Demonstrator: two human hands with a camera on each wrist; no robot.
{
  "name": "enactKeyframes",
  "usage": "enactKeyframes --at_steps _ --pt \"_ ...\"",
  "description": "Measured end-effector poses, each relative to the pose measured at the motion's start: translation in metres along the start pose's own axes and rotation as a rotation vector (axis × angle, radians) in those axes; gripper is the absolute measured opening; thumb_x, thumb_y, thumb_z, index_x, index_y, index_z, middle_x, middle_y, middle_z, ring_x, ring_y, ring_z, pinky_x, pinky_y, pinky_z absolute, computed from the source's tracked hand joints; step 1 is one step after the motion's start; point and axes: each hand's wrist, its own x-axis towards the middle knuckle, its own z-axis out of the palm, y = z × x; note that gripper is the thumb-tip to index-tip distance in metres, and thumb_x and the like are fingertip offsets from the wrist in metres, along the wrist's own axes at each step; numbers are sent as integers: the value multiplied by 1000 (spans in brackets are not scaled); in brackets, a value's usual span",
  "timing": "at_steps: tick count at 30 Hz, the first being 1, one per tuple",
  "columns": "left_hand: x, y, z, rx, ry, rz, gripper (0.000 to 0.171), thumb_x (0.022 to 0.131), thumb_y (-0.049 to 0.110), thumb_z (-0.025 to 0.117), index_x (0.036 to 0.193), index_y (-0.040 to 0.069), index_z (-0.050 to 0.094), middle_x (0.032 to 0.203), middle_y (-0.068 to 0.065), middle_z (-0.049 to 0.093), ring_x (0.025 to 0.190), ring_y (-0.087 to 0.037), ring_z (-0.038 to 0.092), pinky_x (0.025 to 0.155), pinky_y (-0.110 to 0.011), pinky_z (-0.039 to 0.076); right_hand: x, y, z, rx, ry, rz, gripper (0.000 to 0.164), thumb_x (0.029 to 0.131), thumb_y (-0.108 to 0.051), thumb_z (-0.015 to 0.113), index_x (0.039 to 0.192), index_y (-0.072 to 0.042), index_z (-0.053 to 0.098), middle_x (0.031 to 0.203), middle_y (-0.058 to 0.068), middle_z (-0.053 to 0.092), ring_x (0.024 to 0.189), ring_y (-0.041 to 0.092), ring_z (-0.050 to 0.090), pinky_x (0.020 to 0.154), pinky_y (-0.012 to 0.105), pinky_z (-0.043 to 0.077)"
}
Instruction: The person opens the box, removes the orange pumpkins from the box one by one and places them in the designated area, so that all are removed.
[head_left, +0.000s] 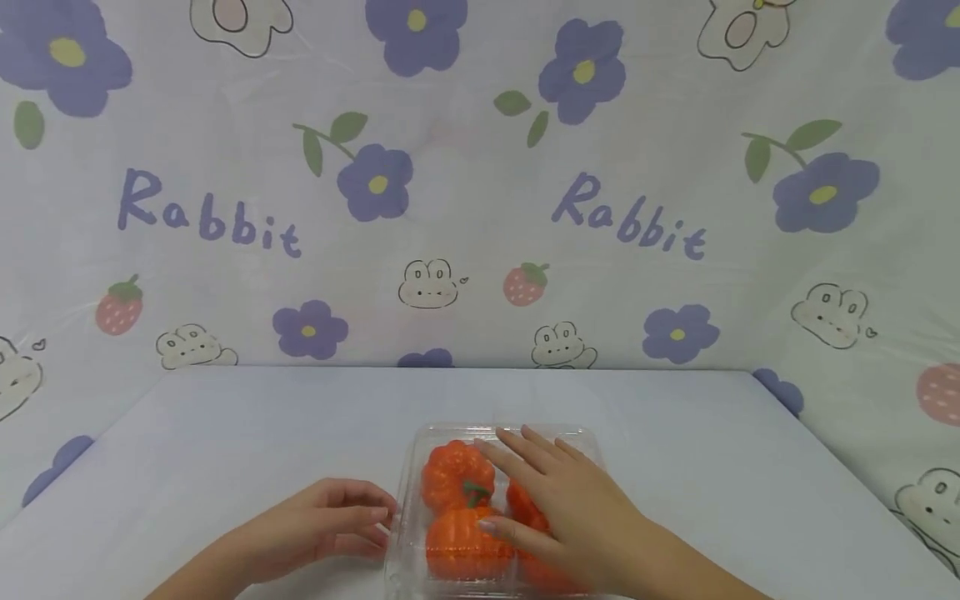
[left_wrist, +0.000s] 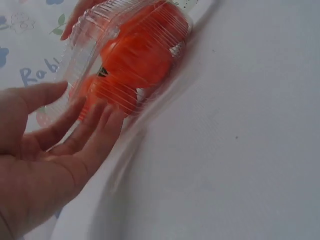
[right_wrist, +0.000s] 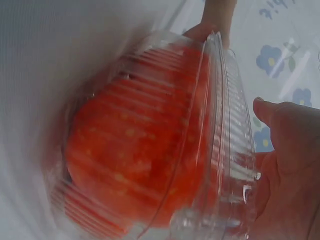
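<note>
A clear plastic clamshell box (head_left: 405, 510), its lid down, stands at the table's near middle with several small orange toy pumpkins (head_left: 467, 546) inside; one shows a green stem. My right hand (head_left: 577, 508) lies over the lid, fingers spread, covering the pumpkins on the right. At the box's left wall is my left hand (head_left: 322, 529), fingers loosely bent, fingertips close to the plastic. In the left wrist view this hand (left_wrist: 55, 160) has its palm turned up beside the ribbed wall; whether it touches cannot be told. The right wrist view shows my thumb lifted off the lid.
The box rests on a white table (head_left: 285, 425). Behind it hangs a white curtain (head_left: 465, 217) printed with purple flowers, rabbits, strawberries and the word Rabbit. The same cloth rises along both sides of the table.
</note>
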Motion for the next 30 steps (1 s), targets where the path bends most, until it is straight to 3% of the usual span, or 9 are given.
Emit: enactKeyframes --at_steps 4,8,11,17,24,30 --pt "-1 -9 -2 -132 -138 16 22 111 14 52 126 7 67 124 -4 71 113 -20 69 100 -38 59 -1 -5 6 -27 -31 -40 74 102 -69 51 162 -26 43 165 6 45 153 39 39 121 64 34" --pt "1 -16 3 -221 -229 19 24 109 6 49 120 14 69 119 1 72 111 -16 68 100 -38 59 -2 -8 13 -80 -14 -113 71 104 -66 49 162 -25 42 164 8 46 149 41 45 117 64 39" --pt "2 -20 8 -274 -246 -9 26 108 6 48 117 17 70 114 4 74 108 -13 68 99 -34 59 -2 -9 17 -90 -12 -135 71 104 -65 50 162 -25 41 165 9 45 148 42 46 116 64 41" --pt "0 -22 16 -364 -231 -106 20 107 11 55 119 18 69 114 4 74 104 -11 71 100 -29 58 0 -9 25 -77 -73 -89 76 102 -71 47 162 -26 41 169 7 39 152 39 42 121 63 36" --pt "0 -27 20 -379 -317 -22 22 106 7 51 120 18 64 108 8 71 99 -5 69 95 -22 58 1 -12 31 -112 -97 -55 80 99 -76 45 162 -27 42 172 6 34 155 36 36 122 64 32" --pt "0 -30 18 -363 -334 2 21 107 8 50 122 18 61 112 7 72 101 -7 68 97 -23 57 0 -15 32 -123 -102 -41 82 99 -77 45 163 -27 40 173 6 30 157 36 33 123 65 31"
